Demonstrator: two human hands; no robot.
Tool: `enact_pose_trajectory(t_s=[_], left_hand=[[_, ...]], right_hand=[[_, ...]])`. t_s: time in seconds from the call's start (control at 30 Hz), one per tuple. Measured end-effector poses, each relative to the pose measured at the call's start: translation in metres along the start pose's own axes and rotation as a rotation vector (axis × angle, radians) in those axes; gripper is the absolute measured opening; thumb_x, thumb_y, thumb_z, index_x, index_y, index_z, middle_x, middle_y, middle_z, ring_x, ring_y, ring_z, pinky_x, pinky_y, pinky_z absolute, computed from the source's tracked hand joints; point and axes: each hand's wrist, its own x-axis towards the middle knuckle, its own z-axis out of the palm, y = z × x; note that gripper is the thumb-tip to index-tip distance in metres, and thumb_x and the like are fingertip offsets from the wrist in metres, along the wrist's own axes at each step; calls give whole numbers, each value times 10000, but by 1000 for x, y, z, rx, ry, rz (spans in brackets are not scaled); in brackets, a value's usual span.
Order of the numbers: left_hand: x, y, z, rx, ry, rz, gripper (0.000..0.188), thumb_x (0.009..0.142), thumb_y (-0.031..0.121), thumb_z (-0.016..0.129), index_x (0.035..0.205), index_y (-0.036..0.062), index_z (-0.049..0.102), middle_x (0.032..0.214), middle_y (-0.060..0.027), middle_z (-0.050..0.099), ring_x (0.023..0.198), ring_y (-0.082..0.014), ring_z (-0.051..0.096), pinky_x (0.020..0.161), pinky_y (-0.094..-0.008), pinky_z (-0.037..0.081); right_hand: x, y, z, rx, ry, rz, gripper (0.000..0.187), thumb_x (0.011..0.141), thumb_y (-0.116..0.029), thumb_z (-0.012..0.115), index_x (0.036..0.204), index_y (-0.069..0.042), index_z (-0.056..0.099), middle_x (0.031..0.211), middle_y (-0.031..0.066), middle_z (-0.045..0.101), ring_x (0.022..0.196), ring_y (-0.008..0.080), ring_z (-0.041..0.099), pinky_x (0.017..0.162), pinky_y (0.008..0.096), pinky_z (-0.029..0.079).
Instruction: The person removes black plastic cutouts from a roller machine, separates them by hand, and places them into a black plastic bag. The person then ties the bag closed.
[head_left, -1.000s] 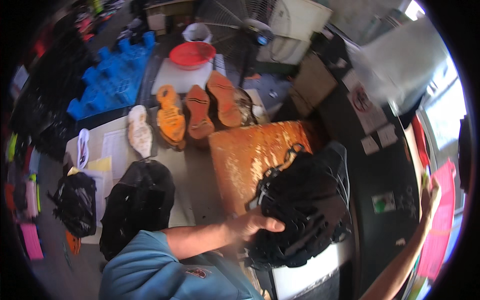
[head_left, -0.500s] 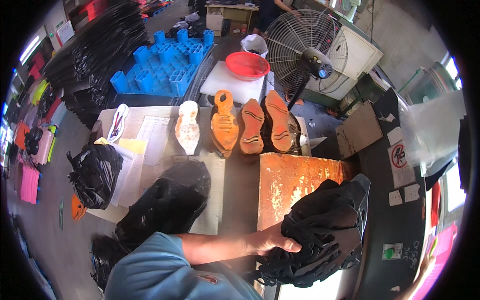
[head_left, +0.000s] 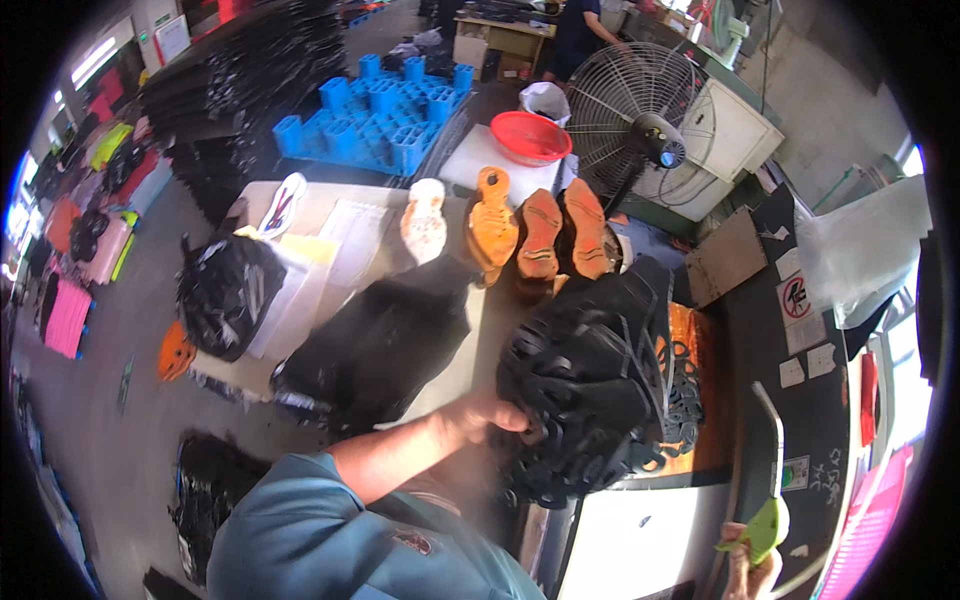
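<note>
My left hand (head_left: 490, 415) is closed on the edge of a bunched black sheet of cut-out scrap (head_left: 580, 370), full of holes and strips. The scrap covers much of the worn orange board (head_left: 690, 390). At the lower right, my right hand (head_left: 748, 565) grips a lime-green air gun (head_left: 768, 528) with a long bent metal tube pointing up. Between the hands lies a bright white panel (head_left: 640, 540). Beyond the scrap stand orange shoe-sole shapes (head_left: 590, 230) and a white one (head_left: 424, 222).
Black sheeting (head_left: 390, 340) and a black plastic bag (head_left: 230, 295) lie on the left table, near papers (head_left: 350, 235). Farther back are a blue pallet (head_left: 380, 110), a red basin (head_left: 530, 138) and a large fan (head_left: 640, 110). A person (head_left: 575, 35) stands behind the fan.
My left hand has moved the black scrap up and to the left, exposing the white panel. My right hand has come into view with the air gun. The whole view has shifted.
</note>
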Motion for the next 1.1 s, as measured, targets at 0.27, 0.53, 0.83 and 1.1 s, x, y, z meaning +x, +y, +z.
enact_pose_trajectory(t_s=[0.27,0.53,0.83,1.1], left_hand=[[-192,-16,9,1,187,283,846,697,109,884,1429,-123,530,1082,-247,759,888,-311,782,781,-471,667],[-354,-8,64,176,320,192,909,667,36,895,1483,-93,515,1406,-225,664,1257,-339,675,1126,-474,515],[-447,-22,48,303,278,-426,744,666,50,1002,1301,-92,642,1209,-152,766,1088,-188,708,935,-359,592],[-517,-37,18,252,176,-336,730,664,2,939,1317,-106,631,1244,-168,750,1096,-210,698,962,-373,577]], right_hand=[[-1,-49,68,655,-496,-257,421,969,-303,810,1154,26,624,874,111,705,811,210,705,746,351,581],[-44,-74,104,431,-731,-302,409,773,-150,976,1011,-20,669,857,31,699,784,133,666,697,289,556],[-77,-198,138,206,-946,-346,377,778,-42,930,1066,-28,687,863,23,727,771,120,679,702,288,563],[-123,-251,161,56,-987,-511,416,792,-80,922,1123,-46,671,874,45,728,770,126,693,685,303,572]])
